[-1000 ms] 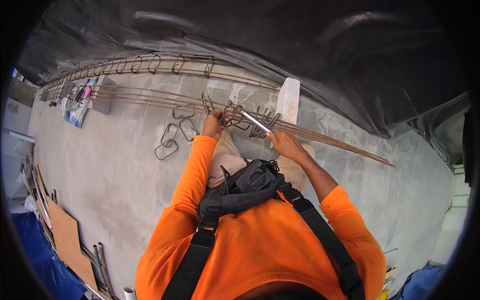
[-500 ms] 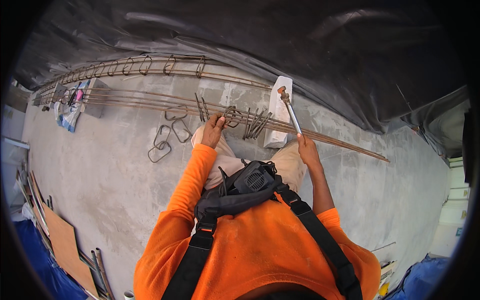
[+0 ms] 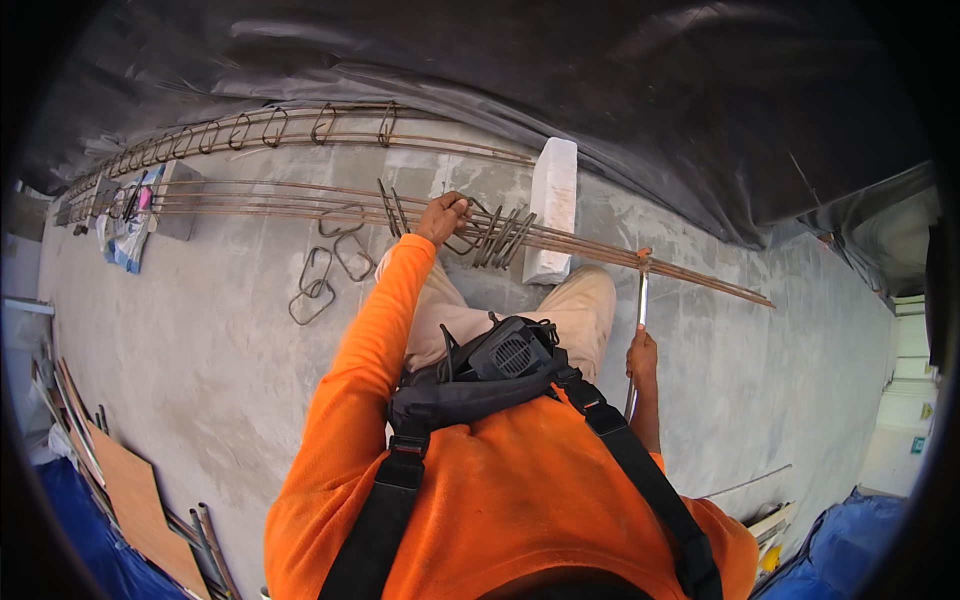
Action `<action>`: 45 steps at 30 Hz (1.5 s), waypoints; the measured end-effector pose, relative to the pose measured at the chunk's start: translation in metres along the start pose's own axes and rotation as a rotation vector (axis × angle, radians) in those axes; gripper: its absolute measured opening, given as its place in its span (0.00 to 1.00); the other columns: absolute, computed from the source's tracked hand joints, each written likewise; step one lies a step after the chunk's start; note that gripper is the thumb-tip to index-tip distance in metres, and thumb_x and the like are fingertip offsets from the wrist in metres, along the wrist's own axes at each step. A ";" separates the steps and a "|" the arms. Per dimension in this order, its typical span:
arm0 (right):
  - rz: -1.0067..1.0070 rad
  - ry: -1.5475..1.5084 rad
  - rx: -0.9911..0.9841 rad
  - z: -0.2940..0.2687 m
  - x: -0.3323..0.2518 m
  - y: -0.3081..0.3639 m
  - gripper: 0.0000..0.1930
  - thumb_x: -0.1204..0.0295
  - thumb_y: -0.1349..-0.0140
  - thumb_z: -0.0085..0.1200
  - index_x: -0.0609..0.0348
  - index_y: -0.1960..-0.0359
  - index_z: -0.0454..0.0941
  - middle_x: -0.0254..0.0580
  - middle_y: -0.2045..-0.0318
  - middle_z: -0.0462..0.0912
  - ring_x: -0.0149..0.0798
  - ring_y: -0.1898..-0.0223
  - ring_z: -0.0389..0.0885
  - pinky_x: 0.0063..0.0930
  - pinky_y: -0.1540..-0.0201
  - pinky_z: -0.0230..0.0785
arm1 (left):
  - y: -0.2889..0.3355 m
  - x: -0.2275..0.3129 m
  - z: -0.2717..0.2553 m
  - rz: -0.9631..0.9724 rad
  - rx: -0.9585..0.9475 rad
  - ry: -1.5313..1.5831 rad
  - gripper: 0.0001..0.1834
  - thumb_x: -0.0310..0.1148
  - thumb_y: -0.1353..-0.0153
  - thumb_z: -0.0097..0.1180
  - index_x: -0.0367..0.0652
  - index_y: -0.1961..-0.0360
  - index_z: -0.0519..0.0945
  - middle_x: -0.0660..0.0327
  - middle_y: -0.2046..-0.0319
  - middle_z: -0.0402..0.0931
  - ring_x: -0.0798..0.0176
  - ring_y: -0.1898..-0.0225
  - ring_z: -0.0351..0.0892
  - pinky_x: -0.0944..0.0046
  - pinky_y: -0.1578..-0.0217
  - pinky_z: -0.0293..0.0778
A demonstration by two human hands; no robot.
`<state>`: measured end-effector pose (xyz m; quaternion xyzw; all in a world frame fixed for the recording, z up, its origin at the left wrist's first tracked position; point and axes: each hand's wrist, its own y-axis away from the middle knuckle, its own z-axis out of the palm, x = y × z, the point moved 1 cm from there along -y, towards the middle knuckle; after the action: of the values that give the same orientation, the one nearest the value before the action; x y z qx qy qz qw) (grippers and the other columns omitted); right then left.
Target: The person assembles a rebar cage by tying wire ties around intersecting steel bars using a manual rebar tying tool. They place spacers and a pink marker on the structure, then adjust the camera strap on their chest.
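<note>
My left hand [image 3: 443,217] is closed at the long steel rebar rods [image 3: 590,243], its fingers on a bent steel stirrup [image 3: 464,243]; the exact grip is partly hidden. Just right of it, several stirrups [image 3: 503,238] hang bunched on the rods, and a few more [image 3: 393,208] stand to its left. My right hand [image 3: 642,355] grips a hammer [image 3: 641,305] by its shiny metal handle. The rusty orange hammer head lies at the rods, near their right end. A white block [image 3: 553,210] sits under the rods between my hands.
Loose stirrups [image 3: 313,288] lie on the concrete floor [image 3: 230,380] to the left. Behind runs a finished rebar cage [image 3: 240,132] beside black plastic sheeting [image 3: 480,60]. A grey block [image 3: 181,205] props the rods' left part. Boards and pipes [image 3: 140,490] lie lower left.
My right hand has brought the hammer rightward and down from above the white block to the rods' right part. My left hand has moved slightly up and right along the rods.
</note>
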<state>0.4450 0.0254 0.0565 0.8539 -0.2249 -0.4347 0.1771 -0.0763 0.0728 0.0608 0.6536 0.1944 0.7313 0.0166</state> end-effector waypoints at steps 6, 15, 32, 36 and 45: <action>0.015 0.045 0.094 -0.003 0.022 0.012 0.30 0.44 0.23 0.37 0.60 0.70 0.71 0.37 0.85 0.68 0.35 0.89 0.68 0.35 0.89 0.62 | 0.019 -0.006 0.013 0.291 0.017 -0.457 0.17 0.40 0.29 0.56 0.37 0.49 0.81 0.57 0.60 0.81 0.62 0.64 0.80 0.63 0.61 0.76; 0.034 0.192 0.318 -0.017 0.145 0.012 0.34 0.44 0.24 0.39 0.70 0.68 0.74 0.54 0.79 0.76 0.50 0.81 0.77 0.46 0.78 0.71 | 0.048 0.021 0.014 0.322 0.046 -0.742 0.21 0.46 0.32 0.59 0.37 0.51 0.83 0.44 0.54 0.79 0.40 0.53 0.79 0.48 0.48 0.74; 0.546 0.163 0.305 0.048 0.253 0.100 0.24 0.52 0.29 0.47 0.68 0.54 0.74 0.58 0.66 0.82 0.52 0.71 0.83 0.48 0.71 0.75 | 0.068 -0.052 0.018 0.461 0.028 -0.721 0.14 0.35 0.39 0.68 0.35 0.61 0.81 0.50 0.58 0.76 0.44 0.59 0.78 0.54 0.58 0.74; 0.532 0.595 0.511 0.048 0.252 0.064 0.18 0.65 0.37 0.53 0.65 0.50 0.77 0.62 0.55 0.82 0.58 0.49 0.82 0.57 0.45 0.72 | 0.069 -0.055 0.029 0.485 0.076 -0.666 0.12 0.34 0.35 0.64 0.34 0.60 0.81 0.49 0.58 0.74 0.45 0.60 0.77 0.54 0.57 0.73; -0.250 -0.257 0.304 0.042 0.050 -0.129 0.13 0.63 0.27 0.51 0.62 0.57 0.78 0.35 0.67 0.81 0.29 0.66 0.77 0.25 0.69 0.72 | 0.070 -0.047 0.001 0.259 -0.192 -0.664 0.14 0.37 0.32 0.60 0.33 0.65 0.79 0.46 0.66 0.74 0.42 0.62 0.76 0.52 0.58 0.72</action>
<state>0.4660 0.1022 -0.0649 0.8296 -0.2011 -0.5195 -0.0389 -0.0526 -0.0051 0.0373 0.8699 0.0243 0.4903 0.0474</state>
